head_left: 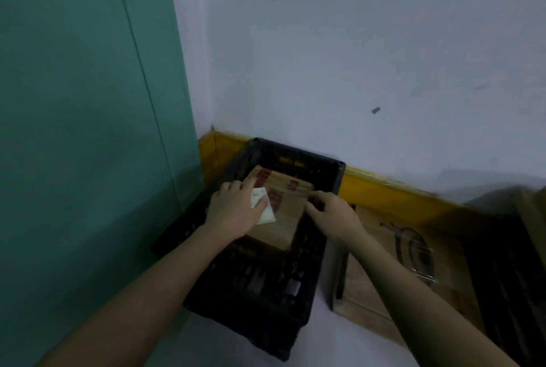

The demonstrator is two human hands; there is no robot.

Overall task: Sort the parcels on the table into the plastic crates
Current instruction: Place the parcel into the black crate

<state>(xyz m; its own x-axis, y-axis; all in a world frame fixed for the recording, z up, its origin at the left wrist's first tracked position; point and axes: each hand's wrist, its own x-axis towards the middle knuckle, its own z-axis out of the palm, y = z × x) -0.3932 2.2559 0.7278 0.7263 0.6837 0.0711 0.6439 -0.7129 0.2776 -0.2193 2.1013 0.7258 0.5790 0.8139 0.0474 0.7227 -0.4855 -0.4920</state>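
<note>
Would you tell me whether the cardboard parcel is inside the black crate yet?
Inside: the parcel sits below the crate walls, both hands on it.

Both bare forearms stretched forward and down, left hand (236, 210) flat, palm down, right hand (334, 213) fingers curled

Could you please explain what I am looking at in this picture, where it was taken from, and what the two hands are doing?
There is no machine here: the single picture comes from a camera worn on a person's head, looking down at their own bare arms. A black plastic crate stands in a corner where a green panel meets a white wall. Inside it lies a brown cardboard parcel with red tape and a white label. The left hand lies flat on the parcel's top, partly covering the label; the right hand touches its right edge with the fingertips. Whether they are setting it down or lifting it is unclear. To the right lies a larger flat cardboard box with a dark print.
</note>
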